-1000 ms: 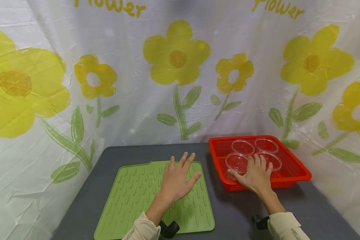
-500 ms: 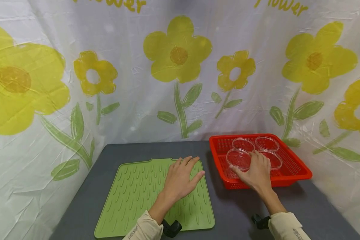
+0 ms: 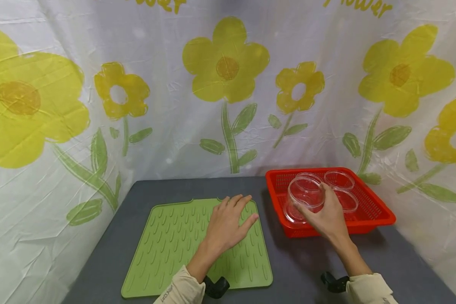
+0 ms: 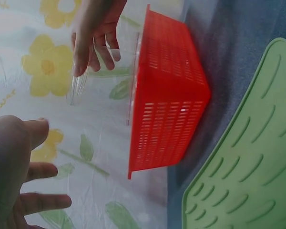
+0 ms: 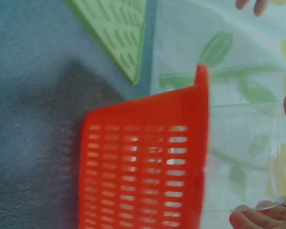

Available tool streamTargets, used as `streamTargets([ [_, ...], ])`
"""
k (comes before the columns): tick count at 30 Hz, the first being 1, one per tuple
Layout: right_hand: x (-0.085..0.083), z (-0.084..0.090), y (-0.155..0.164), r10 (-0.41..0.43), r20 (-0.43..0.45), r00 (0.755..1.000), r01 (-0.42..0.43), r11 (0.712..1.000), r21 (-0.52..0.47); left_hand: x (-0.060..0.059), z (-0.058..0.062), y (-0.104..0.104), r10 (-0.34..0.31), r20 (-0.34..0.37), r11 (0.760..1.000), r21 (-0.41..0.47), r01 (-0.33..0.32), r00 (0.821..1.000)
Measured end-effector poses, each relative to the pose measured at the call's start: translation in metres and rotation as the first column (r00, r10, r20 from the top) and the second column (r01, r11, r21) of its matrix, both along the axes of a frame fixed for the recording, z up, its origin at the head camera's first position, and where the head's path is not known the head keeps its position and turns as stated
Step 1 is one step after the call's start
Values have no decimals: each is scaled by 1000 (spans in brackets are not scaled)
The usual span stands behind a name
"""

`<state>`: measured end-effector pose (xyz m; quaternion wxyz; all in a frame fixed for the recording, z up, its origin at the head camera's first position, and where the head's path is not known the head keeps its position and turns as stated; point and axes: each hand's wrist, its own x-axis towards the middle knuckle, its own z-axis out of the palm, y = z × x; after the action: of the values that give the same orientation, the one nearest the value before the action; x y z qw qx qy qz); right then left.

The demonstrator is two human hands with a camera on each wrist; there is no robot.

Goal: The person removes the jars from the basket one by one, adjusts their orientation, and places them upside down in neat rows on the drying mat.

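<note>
Right hand point(image 3: 327, 217), lower right: fingers curled round clear dish point(image 3: 305, 192), tilted above red basket point(image 3: 368, 213). Left hand point(image 3: 228, 223), centre: fingers straight, flat on green mat point(image 3: 167, 249).

Dark grey table point(image 3: 167, 190), green ribbed mat point(image 3: 175, 245), red basket point(image 3: 368, 213)

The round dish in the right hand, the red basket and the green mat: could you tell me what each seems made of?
Round dish: clear, glossy, probably rigid plastic; the basket shows through.
Red basket: moulded plastic with slotted walls.
Green mat: matte, ribbed, likely silicone.
</note>
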<state>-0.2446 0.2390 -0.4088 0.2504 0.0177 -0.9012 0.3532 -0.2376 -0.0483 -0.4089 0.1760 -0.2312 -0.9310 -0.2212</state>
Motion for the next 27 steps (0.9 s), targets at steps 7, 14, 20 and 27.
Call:
streamTargets([
  [7, 10, 22, -5, 60, -32, 998, -60, 998, 8, 2, 7, -2, -33, -37, 999, 39, 35, 999],
  [14, 21, 44, -16, 121, -6, 993, -121, 993, -3, 4, 17, 0, -74, -5, 989, 131, 74, 997],
  [20, 29, 50, -29, 279, 24, 960, -278, 960, -30, 5, 24, 4, -169, 170, 953, 280, 117, 971],
  [27, 34, 49, -42, 402, 14, 916, -402, 916, -2, 5, 22, 8, -278, 198, 930, 302, 211, 940],
])
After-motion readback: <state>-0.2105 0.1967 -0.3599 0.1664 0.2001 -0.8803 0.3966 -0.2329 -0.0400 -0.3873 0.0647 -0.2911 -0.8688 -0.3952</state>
